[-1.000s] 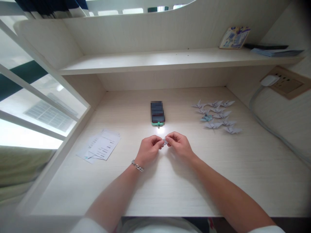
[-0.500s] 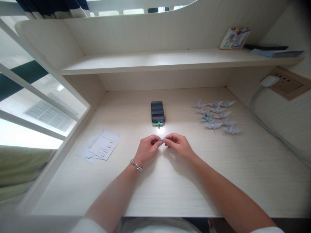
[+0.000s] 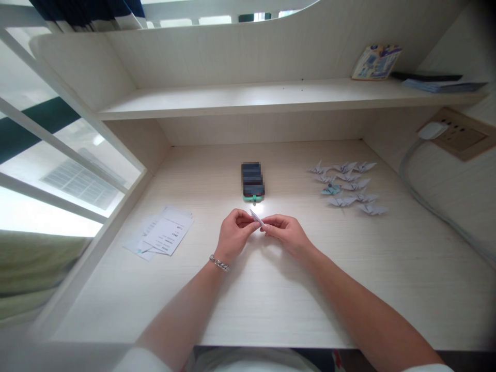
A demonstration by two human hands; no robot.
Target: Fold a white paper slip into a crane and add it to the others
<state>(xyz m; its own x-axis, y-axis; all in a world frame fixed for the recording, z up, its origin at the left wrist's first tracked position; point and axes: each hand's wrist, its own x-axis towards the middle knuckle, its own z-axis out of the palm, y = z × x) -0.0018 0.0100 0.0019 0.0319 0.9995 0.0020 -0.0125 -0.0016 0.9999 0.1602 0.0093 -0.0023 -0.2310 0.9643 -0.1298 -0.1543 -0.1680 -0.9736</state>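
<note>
Pinched between my two hands is a small folded piece of white paper [image 3: 256, 217], narrow and tilted, over the middle of the desk. My left hand [image 3: 235, 231], with a chain bracelet at the wrist, closes thumb and fingers on its left side. From the other side my right hand [image 3: 285, 230] grips the lower end between thumb and fingertips. Just beyond the hands lies a phone [image 3: 253, 181] with a green edge, its screen blurred out. Several folded paper cranes [image 3: 351, 199], mostly white and one blue, stand grouped to the right.
Printed paper slips [image 3: 168, 233] lie overlapping on the left of the desk [image 3: 248, 310]. A shelf [image 3: 232, 101] spans the back, with a small colourful box [image 3: 376, 62] and flat booklets [image 3: 442, 84]. A white plug [image 3: 433, 130] and its cable run along the right wall.
The folded paper has turned from nearly flat to a steeper tilt, its upper end now pointing away. My left fingers have lifted slightly; the view has shifted a little.
</note>
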